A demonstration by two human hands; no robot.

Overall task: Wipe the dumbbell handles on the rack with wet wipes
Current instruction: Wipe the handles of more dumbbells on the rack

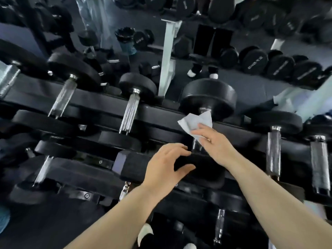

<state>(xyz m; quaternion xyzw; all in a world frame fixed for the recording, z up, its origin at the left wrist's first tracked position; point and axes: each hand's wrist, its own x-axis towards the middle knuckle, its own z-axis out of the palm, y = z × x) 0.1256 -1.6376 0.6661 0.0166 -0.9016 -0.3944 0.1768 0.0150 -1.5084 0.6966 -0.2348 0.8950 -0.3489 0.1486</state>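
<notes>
A black rack (pixel 161 114) carries several black dumbbells with chrome handles. My right hand (pixel 213 141) holds a white wet wipe (pixel 195 123) against the handle of a large round dumbbell (pixel 208 97) at the middle of the top row; the handle is mostly hidden under the wipe and hand. My left hand (pixel 165 166) hovers with its fingers spread over that dumbbell's near head (pixel 197 169), next to a hexagonal dumbbell head (pixel 133 164). Whether the fingers touch the near head is unclear. Bare chrome handles show to the left (pixel 129 114) and to the right (pixel 274 151).
A mirror behind the rack reflects more dumbbell rows (pixel 280 65), white rack posts (pixel 168 56) and a person's legs and shoes (pixel 203 71). Lower rack tiers hold more dumbbells (pixel 220 225). My white shoe (pixel 145 234) shows on the dark floor below.
</notes>
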